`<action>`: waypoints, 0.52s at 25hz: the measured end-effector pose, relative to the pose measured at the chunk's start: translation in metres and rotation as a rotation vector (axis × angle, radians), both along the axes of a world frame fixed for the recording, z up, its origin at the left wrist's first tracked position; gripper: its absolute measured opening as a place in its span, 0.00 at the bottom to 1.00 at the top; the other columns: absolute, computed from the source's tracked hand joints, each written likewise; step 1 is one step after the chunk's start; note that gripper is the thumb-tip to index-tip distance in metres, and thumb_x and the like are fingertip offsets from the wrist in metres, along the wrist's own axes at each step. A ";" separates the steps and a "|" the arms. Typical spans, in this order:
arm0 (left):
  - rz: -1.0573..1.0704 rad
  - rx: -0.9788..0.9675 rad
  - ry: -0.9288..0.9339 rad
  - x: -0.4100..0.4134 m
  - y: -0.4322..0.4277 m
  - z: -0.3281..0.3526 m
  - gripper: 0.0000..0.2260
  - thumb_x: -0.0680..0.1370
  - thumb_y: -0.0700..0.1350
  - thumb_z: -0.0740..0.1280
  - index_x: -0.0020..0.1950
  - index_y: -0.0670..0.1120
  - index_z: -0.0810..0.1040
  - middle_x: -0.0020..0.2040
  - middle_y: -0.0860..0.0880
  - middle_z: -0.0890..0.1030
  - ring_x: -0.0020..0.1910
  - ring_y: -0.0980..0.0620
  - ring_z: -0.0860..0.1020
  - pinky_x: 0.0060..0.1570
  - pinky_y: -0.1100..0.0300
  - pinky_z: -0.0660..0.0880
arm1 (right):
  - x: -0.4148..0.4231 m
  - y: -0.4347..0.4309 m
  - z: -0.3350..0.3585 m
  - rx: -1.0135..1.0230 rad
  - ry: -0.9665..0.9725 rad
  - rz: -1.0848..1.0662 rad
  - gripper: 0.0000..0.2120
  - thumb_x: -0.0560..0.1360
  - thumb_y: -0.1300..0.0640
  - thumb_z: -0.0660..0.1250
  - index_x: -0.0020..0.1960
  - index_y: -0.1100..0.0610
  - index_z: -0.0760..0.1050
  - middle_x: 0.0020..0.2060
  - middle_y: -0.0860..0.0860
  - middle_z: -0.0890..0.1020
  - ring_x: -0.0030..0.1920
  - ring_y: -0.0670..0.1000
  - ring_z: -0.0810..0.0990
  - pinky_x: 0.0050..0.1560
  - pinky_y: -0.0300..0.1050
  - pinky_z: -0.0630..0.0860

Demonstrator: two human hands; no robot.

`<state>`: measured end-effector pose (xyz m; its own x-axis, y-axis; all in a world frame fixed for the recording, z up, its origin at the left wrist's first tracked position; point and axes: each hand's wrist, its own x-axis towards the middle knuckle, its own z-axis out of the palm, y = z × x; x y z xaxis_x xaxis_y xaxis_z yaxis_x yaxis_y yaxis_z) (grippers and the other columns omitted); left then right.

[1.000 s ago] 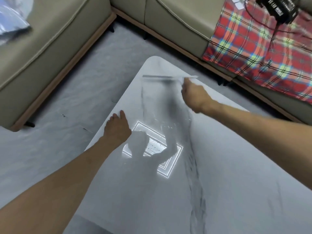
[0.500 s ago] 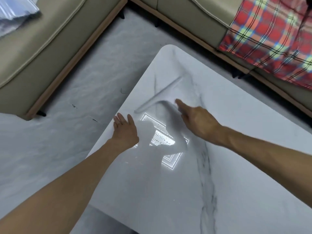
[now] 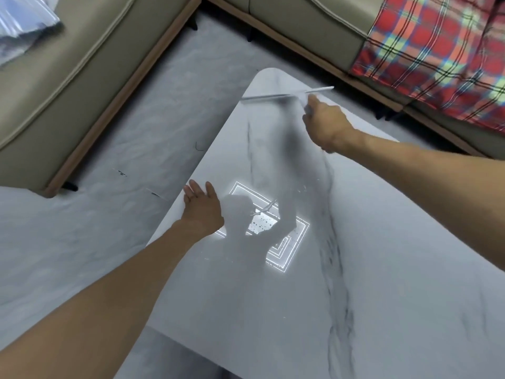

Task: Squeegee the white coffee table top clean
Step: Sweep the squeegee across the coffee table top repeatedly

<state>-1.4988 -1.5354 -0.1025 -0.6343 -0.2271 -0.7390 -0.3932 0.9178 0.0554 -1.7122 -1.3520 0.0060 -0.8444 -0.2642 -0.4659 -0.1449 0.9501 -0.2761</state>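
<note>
Head view: right hand is closed around the handle of the squeegee, fingers wrapped tight. Blade now lies crosswise at the far rounded corner of the white coffee table top, seemingly touching the surface, though blur hides the contact. Half a second ago the blade sat angled much nearer, close to the bright light reflection; it's gone back out to the far end, where it was a second ago. Reads as resetting for another pull toward the near side, so cleaning is mid-way, not done. Specks visible in the reflection patch. Left hand lies flat, fingers spread open, holding nothing, pressed on the table's left edge, bracing. Sofa and plaid blanket beyond, well apart from the table.
</note>
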 end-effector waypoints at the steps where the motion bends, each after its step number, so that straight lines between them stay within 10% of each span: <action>1: -0.008 -0.006 0.012 0.001 -0.001 -0.002 0.36 0.79 0.46 0.59 0.77 0.34 0.39 0.73 0.23 0.42 0.74 0.24 0.45 0.75 0.42 0.50 | 0.000 -0.007 -0.010 -0.001 -0.014 -0.073 0.14 0.79 0.57 0.54 0.64 0.57 0.64 0.54 0.64 0.77 0.40 0.62 0.76 0.27 0.50 0.72; 7: -0.044 -0.007 0.057 0.009 -0.007 0.003 0.35 0.77 0.41 0.60 0.78 0.37 0.44 0.75 0.27 0.45 0.76 0.29 0.48 0.75 0.46 0.53 | 0.106 0.031 -0.024 -0.050 -0.039 0.179 0.26 0.80 0.55 0.54 0.76 0.49 0.54 0.54 0.63 0.80 0.50 0.66 0.79 0.49 0.54 0.75; 13: 0.367 0.221 0.516 0.060 -0.039 0.020 0.22 0.73 0.31 0.63 0.68 0.40 0.73 0.65 0.42 0.77 0.64 0.43 0.76 0.64 0.56 0.69 | 0.168 0.074 0.018 0.026 -0.183 0.409 0.24 0.79 0.51 0.55 0.73 0.40 0.56 0.55 0.55 0.82 0.49 0.63 0.79 0.49 0.53 0.76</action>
